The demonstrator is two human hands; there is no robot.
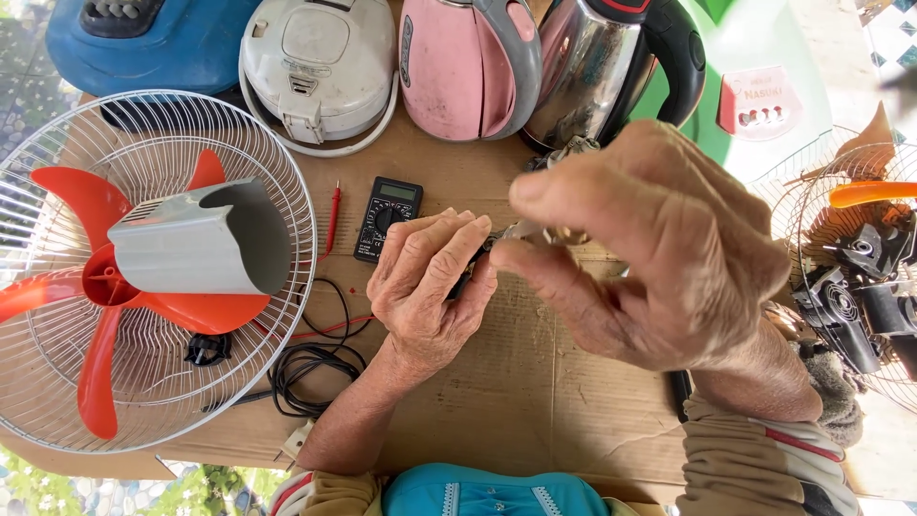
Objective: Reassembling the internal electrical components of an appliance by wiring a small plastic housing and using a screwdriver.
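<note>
My left hand [430, 282] is closed around a small dark part [480, 256], mostly hidden inside its fingers. My right hand [650, 244] is raised close to the camera, its thumb and forefinger pinching a small metal piece [535, 232] at the tip of that part. Both hands meet over the middle of the cardboard-covered table [535, 382]. A black multimeter [388, 216] lies just left of my left hand, with its red probe [332, 218] beside it.
A wire fan guard [57, 401] at left holds an orange-red fan blade [100, 354] and a grey housing [205, 239]. Black cable [310, 368] coils beside it. A white rice cooker [320, 67], pink kettle [468, 67] and steel kettle [597, 76] stand behind. Another fan guard [812, 191] sits right.
</note>
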